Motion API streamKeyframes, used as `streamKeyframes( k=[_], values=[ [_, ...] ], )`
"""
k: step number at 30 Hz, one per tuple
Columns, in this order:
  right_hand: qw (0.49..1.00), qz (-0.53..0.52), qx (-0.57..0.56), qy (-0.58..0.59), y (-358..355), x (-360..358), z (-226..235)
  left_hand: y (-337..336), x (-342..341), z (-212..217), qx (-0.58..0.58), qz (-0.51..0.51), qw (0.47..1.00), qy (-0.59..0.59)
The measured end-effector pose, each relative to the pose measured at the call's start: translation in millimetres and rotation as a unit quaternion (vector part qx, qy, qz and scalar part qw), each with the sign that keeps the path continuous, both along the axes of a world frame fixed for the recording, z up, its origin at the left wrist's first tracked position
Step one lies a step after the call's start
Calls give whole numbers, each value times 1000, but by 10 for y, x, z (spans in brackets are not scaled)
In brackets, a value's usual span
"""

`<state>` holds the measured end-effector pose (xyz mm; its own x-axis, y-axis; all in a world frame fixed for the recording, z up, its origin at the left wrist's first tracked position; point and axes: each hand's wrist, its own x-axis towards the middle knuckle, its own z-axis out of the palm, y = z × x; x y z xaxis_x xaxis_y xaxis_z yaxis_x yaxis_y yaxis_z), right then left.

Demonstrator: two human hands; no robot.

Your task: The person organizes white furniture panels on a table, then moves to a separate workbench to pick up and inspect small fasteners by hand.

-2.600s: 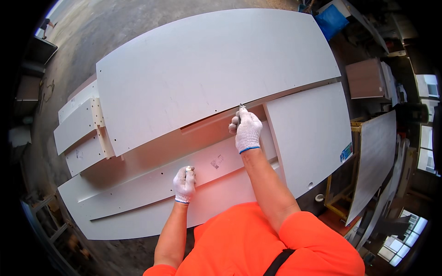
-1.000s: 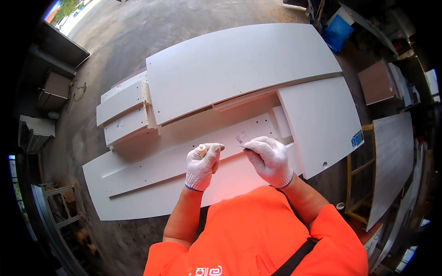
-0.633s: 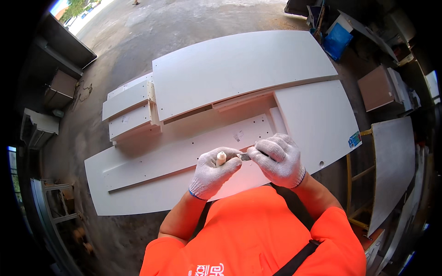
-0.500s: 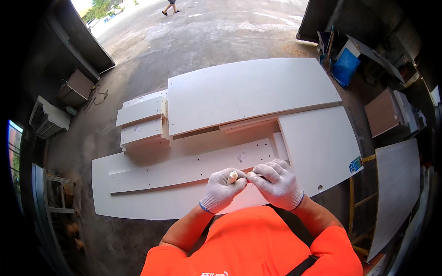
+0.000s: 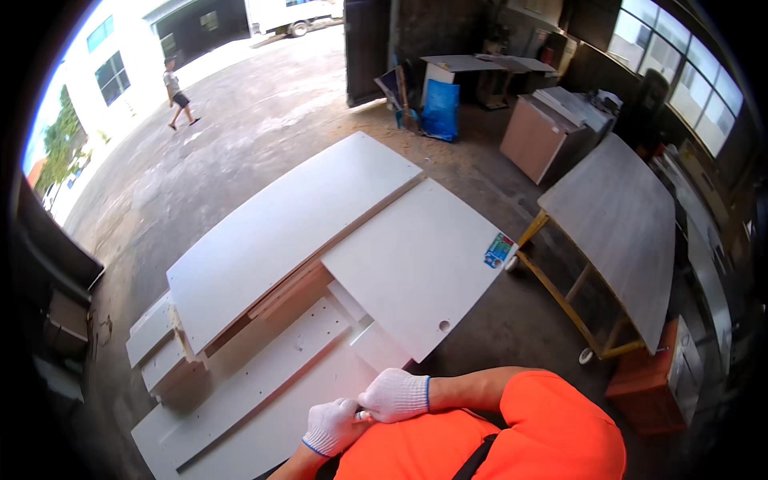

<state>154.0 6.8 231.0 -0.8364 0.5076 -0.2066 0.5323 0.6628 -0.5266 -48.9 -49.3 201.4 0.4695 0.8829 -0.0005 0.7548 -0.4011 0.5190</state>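
Observation:
Close to my orange shirt, both hands meet in white knit gloves with blue cuffs. My left hand [image 5: 330,427] is closed around a white pen-like tube [image 5: 364,415], of which only a short end shows. My right hand [image 5: 398,395] presses its closed fingers against the left one's fingertips; what they pinch, if anything, is hidden. Just beyond the hands lies a long narrow white board [image 5: 264,382] with drilled holes, resting on a larger white panel [image 5: 288,428]. A square white panel [image 5: 408,268] with a round hole near its corner lies farther right.
A large white panel [image 5: 292,240] lies beyond, beside stacked short boards [image 5: 160,344]. A blue packet [image 5: 498,250] sits at the square panel's edge. To the right stands a yellow-framed cart [image 5: 560,300] with a grey board, near a reddish-brown box [image 5: 652,384]. A person [image 5: 178,94] walks outside.
My view has swung to the right, showing more of the cart and windows. Both hands have drawn in against my shirt, and the tube's tip is now mostly covered.

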Motion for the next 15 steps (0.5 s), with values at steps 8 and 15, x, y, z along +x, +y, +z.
streamKeyframes(
  k=[8,15],
  values=[
    [998,-45,29,19,-267,125,87,-25,56,-118,76,-64,995,27],
    [994,-104,-1,22,-545,-140,118,-137,-255,-157,118,-122,985,19]
  ],
)
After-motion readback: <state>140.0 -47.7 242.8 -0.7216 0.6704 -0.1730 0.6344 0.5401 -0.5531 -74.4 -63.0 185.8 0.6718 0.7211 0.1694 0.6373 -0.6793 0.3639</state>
